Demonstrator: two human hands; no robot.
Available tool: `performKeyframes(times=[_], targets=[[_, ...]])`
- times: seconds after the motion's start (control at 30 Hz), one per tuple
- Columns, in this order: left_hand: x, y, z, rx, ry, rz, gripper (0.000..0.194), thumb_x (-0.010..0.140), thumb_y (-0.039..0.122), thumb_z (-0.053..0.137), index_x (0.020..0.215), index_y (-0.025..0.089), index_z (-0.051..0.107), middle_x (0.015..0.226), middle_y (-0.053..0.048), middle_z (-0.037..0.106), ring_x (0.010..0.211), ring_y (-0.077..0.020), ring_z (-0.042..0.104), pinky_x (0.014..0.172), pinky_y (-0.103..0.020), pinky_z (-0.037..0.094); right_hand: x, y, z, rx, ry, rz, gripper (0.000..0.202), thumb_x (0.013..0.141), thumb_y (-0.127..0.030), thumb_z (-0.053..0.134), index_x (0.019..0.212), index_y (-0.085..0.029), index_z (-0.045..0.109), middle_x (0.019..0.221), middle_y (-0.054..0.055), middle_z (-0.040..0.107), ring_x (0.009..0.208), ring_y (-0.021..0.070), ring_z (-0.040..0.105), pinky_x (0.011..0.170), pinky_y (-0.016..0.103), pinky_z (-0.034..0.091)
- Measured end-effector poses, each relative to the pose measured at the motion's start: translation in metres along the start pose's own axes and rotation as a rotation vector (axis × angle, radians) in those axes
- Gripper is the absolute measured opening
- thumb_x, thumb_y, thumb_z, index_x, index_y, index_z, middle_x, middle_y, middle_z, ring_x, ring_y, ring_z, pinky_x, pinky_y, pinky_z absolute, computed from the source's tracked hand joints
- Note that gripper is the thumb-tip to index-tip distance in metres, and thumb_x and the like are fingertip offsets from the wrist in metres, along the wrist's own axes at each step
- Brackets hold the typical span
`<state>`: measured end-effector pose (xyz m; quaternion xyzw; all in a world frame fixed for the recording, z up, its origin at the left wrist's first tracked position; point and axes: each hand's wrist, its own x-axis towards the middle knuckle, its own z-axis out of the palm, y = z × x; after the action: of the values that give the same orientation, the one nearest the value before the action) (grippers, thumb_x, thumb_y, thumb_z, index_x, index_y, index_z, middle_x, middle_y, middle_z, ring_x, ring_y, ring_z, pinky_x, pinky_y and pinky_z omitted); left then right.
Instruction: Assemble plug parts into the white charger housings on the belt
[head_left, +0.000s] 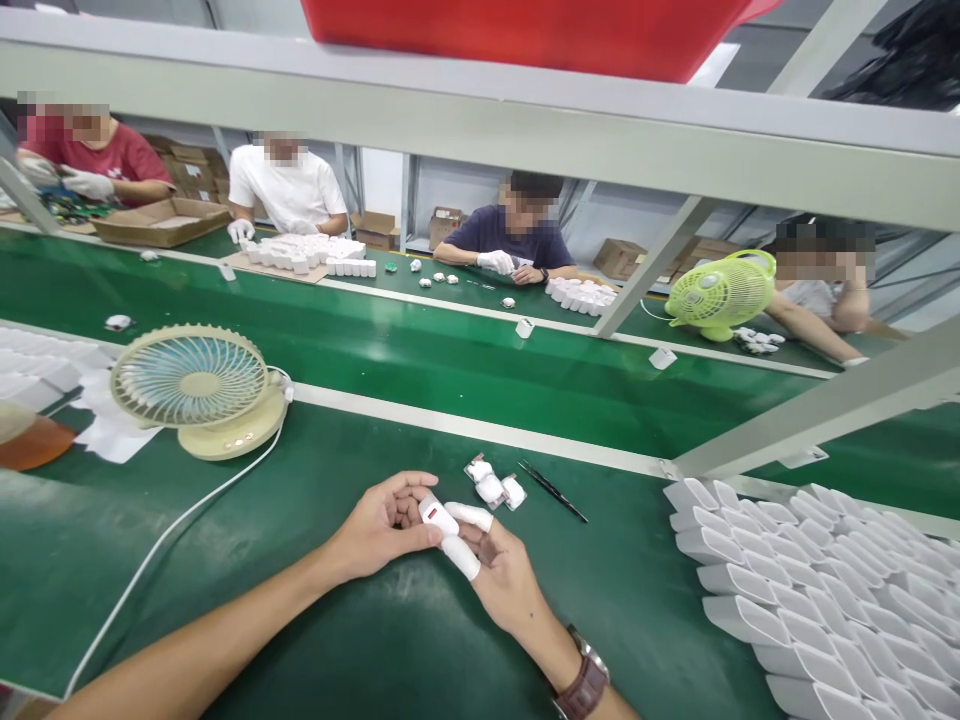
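Observation:
Between my two hands is a small white plastic casing (439, 517) with a dark red window on its face and a greyish end. My left hand (394, 525) grips it, thumb at the near edge and fingers curled behind. From the other side my right hand (491, 560) pinches it between thumb and index finger, both covered in white finger cots. Beyond my hands on the green bench lie several small white parts (490, 488) in a cluster. Black tweezers (553, 491) rest beside them.
Rows of white hollow shells (832, 590) stand at right. A cream desk fan (199, 385) with its white cable (180, 520) is at left. A green belt (420, 345) carries scattered white parts past the far bench, where several people sit. A shelf beam (480, 120) crosses overhead.

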<state>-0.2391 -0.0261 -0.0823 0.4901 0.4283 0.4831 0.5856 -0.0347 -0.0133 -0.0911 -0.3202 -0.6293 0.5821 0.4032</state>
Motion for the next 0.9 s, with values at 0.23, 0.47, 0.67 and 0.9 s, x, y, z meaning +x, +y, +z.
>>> performKeyframes(times=[0.23, 0.47, 0.67, 0.9], targets=[[0.001, 0.000, -0.003, 0.040, -0.031, 0.074, 0.052, 0.087, 0.050, 0.079, 0.128, 0.023, 0.063, 0.107, -0.008, 0.071, 0.097, -0.0228, 0.071, 0.085, -0.036, 0.061, -0.003, -0.008, 0.000, -0.445, 0.031, -0.300, 0.046, 0.098, -0.021, 0.063, 0.143, -0.026, 0.055, 0.141, 0.013, 0.064, 0.123, 0.0231, 0.068, 0.104, 0.039, 0.060], [0.005, -0.008, -0.017, 0.253, 0.038, 0.075, 0.038, 0.085, 0.051, 0.079, 0.106, 0.021, 0.068, 0.109, -0.010, 0.074, 0.093, -0.0244, 0.073, 0.083, -0.037, 0.063, 0.000, -0.016, -0.031, -0.807, 0.115, -0.420, 0.054, 0.100, -0.025, 0.064, 0.150, -0.025, 0.046, 0.150, 0.014, 0.057, 0.141, 0.0267, 0.055, 0.118, 0.048, 0.048], [0.026, -0.003, -0.028, 0.465, 0.120, 0.227, 0.028, 0.087, 0.047, 0.075, 0.094, 0.021, 0.067, 0.113, -0.010, 0.073, 0.099, -0.0255, 0.074, 0.088, -0.038, 0.063, 0.010, -0.013, -0.059, -0.943, 0.179, -0.366, 0.058, 0.091, -0.018, 0.070, 0.146, -0.024, 0.051, 0.139, 0.014, 0.063, 0.134, 0.0324, 0.056, 0.113, 0.055, 0.050], [0.113, 0.030, -0.060, 0.909, 0.362, 0.301, 0.033, 0.084, 0.044, 0.065, 0.106, 0.020, 0.065, 0.110, -0.009, 0.076, 0.096, -0.0256, 0.075, 0.090, -0.038, 0.063, 0.011, -0.012, -0.057, -1.058, 0.198, -0.450, 0.043, 0.092, -0.005, 0.054, 0.133, -0.019, 0.058, 0.118, 0.014, 0.069, 0.116, 0.0314, 0.061, 0.103, 0.053, 0.053]])
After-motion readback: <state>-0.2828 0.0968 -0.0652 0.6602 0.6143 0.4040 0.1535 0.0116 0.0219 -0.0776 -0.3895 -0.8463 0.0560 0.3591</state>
